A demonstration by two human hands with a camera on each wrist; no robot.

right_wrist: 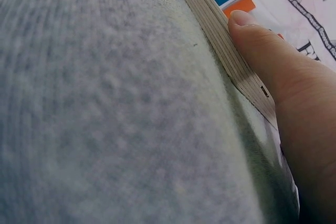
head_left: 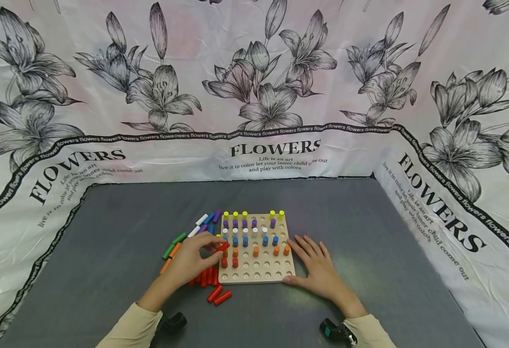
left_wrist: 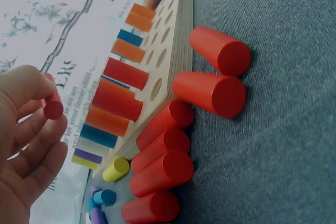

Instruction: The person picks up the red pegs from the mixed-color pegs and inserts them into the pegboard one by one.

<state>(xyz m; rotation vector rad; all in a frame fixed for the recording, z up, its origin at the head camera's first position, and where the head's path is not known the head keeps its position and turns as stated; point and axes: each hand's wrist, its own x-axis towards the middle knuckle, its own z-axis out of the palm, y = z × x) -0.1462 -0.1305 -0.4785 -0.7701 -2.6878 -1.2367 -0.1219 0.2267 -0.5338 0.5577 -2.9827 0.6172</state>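
My left hand [head_left: 193, 256] pinches a red peg [left_wrist: 52, 100] between thumb and fingers, above the left side of a wooden pegboard [head_left: 260, 281]. Rows of pegs stand upright in the board: yellow, purple, white, blue and orange from the back, then two red pegs [head_left: 235, 262] at the left of a nearer row. The row of holes at the front edge holds no pegs. At the board's right edge rests my right hand [head_left: 319, 270], fingers extended; its thumb [right_wrist: 262, 45] touches the board's near right corner in the right wrist view.
Loose red pegs [left_wrist: 212, 94] lie by the board's near left corner, two of them apart in front. Green pegs [head_left: 179, 238], plus orange, white, blue and purple ones, lie left of the board, partly behind my left hand. A flower-printed cloth [head_left: 171, 159] borders the grey table [head_left: 119, 232].
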